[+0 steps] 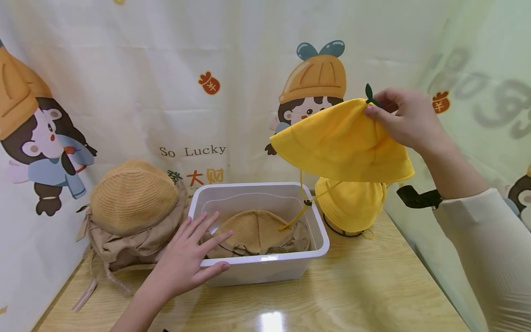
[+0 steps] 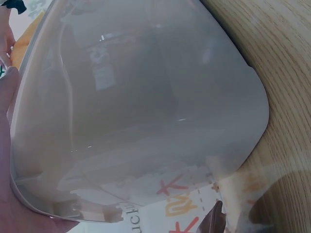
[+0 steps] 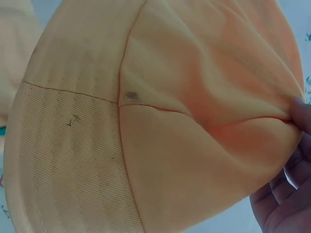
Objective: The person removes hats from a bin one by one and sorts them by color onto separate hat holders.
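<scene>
My right hand [image 1: 408, 117] pinches the top of a yellow bucket hat [image 1: 344, 143] beside its green leaf-shaped tip [image 1: 369, 93]. The hat hangs brim down above the right rim of a white plastic bin [image 1: 265, 269], and its yellow chin cord [image 1: 301, 186] dangles into the bin. Inside the bin lies a tan ribbed hat [image 1: 253, 228] with a brown cloth brim. My left hand [image 1: 186, 258] rests on the bin's front left rim with fingers spread. The right wrist view shows the held hat's brim and crown [image 3: 160, 145] close up, with a dark smudge near the seam.
Another tan ribbed hat [image 1: 132, 198] with a brown cloth brim and hanging ties stands left of the bin. A second yellow hat [image 1: 352, 207] sits right of it on the wooden table [image 1: 352, 286]. A printed cartoon curtain [image 1: 244, 124] hangs behind.
</scene>
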Available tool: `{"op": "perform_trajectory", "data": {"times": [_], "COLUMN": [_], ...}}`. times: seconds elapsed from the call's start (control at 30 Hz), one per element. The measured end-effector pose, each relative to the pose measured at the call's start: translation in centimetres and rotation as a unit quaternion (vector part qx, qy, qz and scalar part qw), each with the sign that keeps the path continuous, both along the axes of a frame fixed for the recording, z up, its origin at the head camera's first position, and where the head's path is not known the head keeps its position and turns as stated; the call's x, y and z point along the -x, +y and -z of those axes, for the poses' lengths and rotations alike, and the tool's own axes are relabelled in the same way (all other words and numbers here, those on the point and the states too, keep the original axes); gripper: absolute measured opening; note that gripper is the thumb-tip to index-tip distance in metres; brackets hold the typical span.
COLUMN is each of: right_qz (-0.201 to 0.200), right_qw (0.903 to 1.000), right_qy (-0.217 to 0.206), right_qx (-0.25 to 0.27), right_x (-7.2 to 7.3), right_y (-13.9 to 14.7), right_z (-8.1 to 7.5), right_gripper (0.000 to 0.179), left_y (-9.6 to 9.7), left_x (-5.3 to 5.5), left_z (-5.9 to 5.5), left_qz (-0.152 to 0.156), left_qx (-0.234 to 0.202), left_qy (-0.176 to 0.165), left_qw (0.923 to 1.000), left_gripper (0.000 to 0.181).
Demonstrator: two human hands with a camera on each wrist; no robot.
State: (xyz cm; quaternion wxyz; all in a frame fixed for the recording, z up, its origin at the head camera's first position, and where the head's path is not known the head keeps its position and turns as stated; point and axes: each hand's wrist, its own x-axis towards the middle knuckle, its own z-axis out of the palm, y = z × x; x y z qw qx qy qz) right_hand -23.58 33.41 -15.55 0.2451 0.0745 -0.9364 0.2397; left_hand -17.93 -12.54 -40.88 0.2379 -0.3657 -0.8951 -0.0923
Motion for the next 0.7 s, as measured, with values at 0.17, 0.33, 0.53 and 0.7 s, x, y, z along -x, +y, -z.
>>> {"op": "perform_trajectory", "data": {"times": [0.17,0.33,0.53,0.7], "right_qz": [0.035,0.06,0.08,0.096], "right_qw": [0.9992,0.9966,0.9908,0.9841], "right_qy": [-0.016,-0.029,-0.013,0.01], "right_qx": [0.015,0.048,0.108,0.149], "right_x": [0.3,0.3,0.0,-0.2], "right_y": [1.8,3.7,5.9,7.3], "right_z": [-0.5,-0.8,-1.6,-2.1], "right_gripper": [0.044,0.037,0.015,0.007], "left_y": [-0.1,-0.1,-0.1,-0.1], "left_x": [-0.1,-0.1,0.0,0.1], "left_z": [0.1,0.1,0.1,0.2], "left_qz": [0.0,-0.002,0.0,0.0], "left_qx": [-0.007,-0.006,-0.012,-0.014], "left_qy": [-0.001,0.001,-0.002,-0.001], "left_qw": [1.0,1.0,0.9999,0.9999], "left_gripper": [0.065,0.066,0.066,0.067]}}
